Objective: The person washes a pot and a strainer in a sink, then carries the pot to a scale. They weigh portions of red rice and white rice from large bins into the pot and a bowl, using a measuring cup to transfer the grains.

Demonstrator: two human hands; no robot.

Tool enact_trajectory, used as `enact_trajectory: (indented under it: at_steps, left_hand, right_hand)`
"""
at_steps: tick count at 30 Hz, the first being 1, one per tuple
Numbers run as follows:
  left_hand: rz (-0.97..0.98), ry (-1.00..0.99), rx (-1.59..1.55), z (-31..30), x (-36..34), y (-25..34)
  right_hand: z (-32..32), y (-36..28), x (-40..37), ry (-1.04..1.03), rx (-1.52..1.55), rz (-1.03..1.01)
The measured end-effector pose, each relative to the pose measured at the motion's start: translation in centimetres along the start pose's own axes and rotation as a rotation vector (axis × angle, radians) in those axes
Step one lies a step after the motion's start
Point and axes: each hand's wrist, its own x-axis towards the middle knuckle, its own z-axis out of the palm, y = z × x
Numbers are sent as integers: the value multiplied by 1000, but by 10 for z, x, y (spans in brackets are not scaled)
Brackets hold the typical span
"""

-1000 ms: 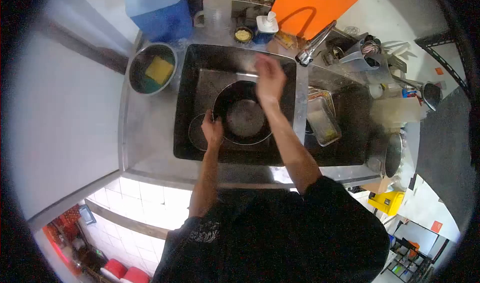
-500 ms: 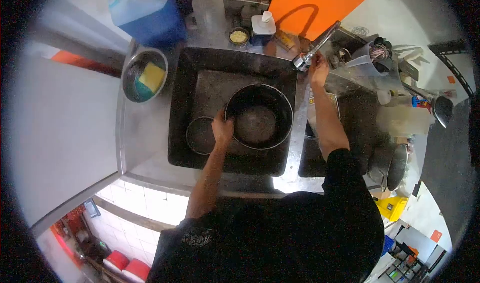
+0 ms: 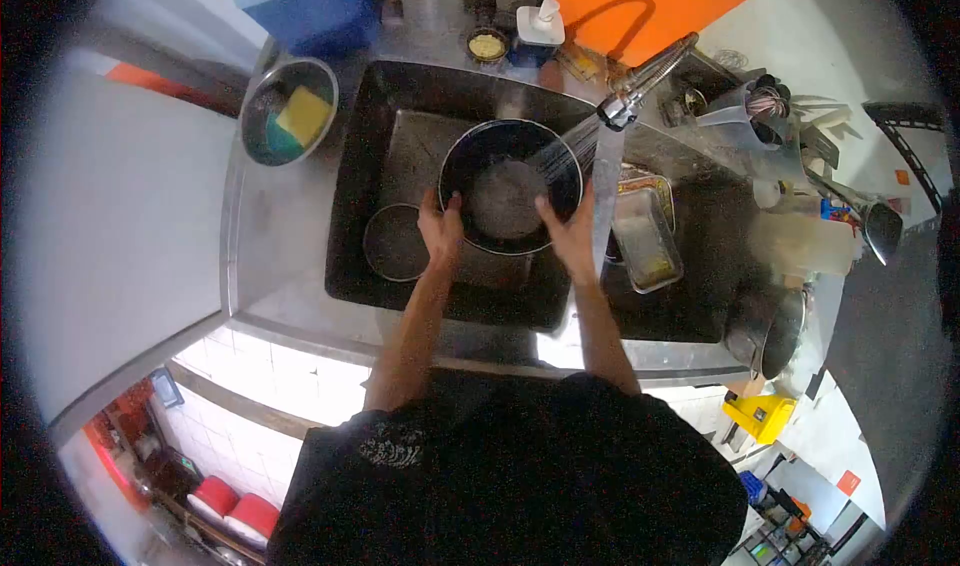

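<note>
A dark round pan [image 3: 508, 191] is held over the left sink basin [image 3: 385, 181]. My left hand [image 3: 440, 228] grips its left rim, thumb inside and fingers outside. On the opposite side, my right hand [image 3: 572, 234] holds the right rim with the thumb over the inner wall. Water sprays from the chrome faucet [image 3: 618, 112] down and left into the pan. A smaller round dark dish [image 3: 395, 243] lies in the basin, left of my left hand.
A metal bowl [image 3: 262, 116] with a yellow sponge [image 3: 305, 116] stands left of the basin. The right basin holds a rectangular metal tray [image 3: 647, 241]. Behind are a soap dispenser [image 3: 540, 26] and an orange cutting board [image 3: 655, 6]. A large pot [image 3: 770, 331] sits at right.
My right hand has left the faucet and taken the pan's right rim. Water now runs from the faucet into the pan. My left hand stays on the left rim.
</note>
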Motion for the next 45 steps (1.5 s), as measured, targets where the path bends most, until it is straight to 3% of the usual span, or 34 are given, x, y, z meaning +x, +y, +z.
enact_trajectory:
  at_steps: [3, 5, 6, 8, 9, 11, 12, 13, 15, 16, 17, 19, 20, 23, 24, 25, 26, 27, 28, 29, 31, 32, 33, 35, 36, 37, 39, 41, 43, 45]
  left_hand:
    - [17, -6, -214, -6, -1, 2]
    - [-6, -50, -201, -12, -7, 20]
    - [-1, -50, -206, -12, -8, 22]
    - [508, 50, 284, -10, -11, 29]
    - [508, 60, 278, -7, -11, 35]
    - [971, 52, 671, -1, -16, 44]
    - [1031, -127, 654, 5, -17, 42]
    - [1035, -119, 650, 12, -13, 45]
    - [354, -1051, 1069, 18, -11, 74]
    - [290, -1098, 1155, 26, 1, 62]
    - [272, -1077, 1143, 28, 10, 51]
    - [583, -537, 1322, 28, 24, 34]
    - [577, -530, 1320, 31, 30, 30]
    - [547, -471, 390, 50, 46, 14]
    - [747, -105, 240, 89, 45, -10]
    - [748, -115, 233, 101, 39, 2]
    - [516, -191, 51, 109, 28, 18]
    - [286, -261, -129, 122, 24, 27]
    - [224, -211, -434, 138, 21, 36]
    - [225, -215, -441, 139, 22, 46]
    - [-335, -485, -395, 139, 21, 73]
    - [-420, -610, -604, 151, 35, 56]
    - [-423, -615, -609, 160, 36, 55]
    - [-512, -616, -999, 179, 38, 58]
    - [-542, -486, -919, 189, 35, 67]
    - [-544, -489, -921, 185, 35, 67]
    - [-392, -864, -878, 177, 41, 58]
    - [-442, -855, -838, 186, 54, 55]
    - [-494, -842, -795, 194, 60, 44]
    - [-14, -659, -249, 173, 56, 64]
  right_hand:
    - [4, -9, -33, 102, 234, -59]
    - [-5, -26, -43, -206, 721, 587]
    - [-2, -19, -43, -204, 720, 580]
    - [10, 10, -38, -57, 849, 303]
    - [20, 24, -28, -65, 844, 295]
    - [39, 33, -13, 170, 706, 115]
    - [34, 29, -9, 130, 735, 89]
    - [31, 25, -4, 127, 734, 80]
    - [26, 24, 1, 90, 688, 119]
    - [27, 21, 1, 65, 682, 111]
    - [27, 12, -6, 120, 554, 21]
    - [26, -1, -17, 165, 429, -73]
    - [24, -7, -21, 150, 401, -106]
    - [18, -18, -15, 80, 383, -121]
    - [21, -11, -6, 88, 351, -114]
    - [24, -1, 1, 102, 317, -100]
    - [28, 12, 9, 148, 354, -247]
    - [27, 18, 11, 158, 344, -250]
    - [28, 23, 14, 119, 400, -193]
    - [29, 25, 13, 75, 456, -134]
    - [27, 24, 11, 92, 507, -135]
    - [26, 42, 13, 67, 550, -82]
    - [23, 43, 13, 42, 596, -27]
    - [22, 29, 13, 65, 572, -3]
    - [20, 17, 8, 65, 700, 86]
    - [17, 7, 6, 63, 828, 173]
    - [18, 23, 14, 48, 783, 150]
    - [14, 34, 14, 35, 735, 138]
    - [7, 35, 12, 88, 666, 258]
    - [-6, 30, 16, 136, 616, 206]
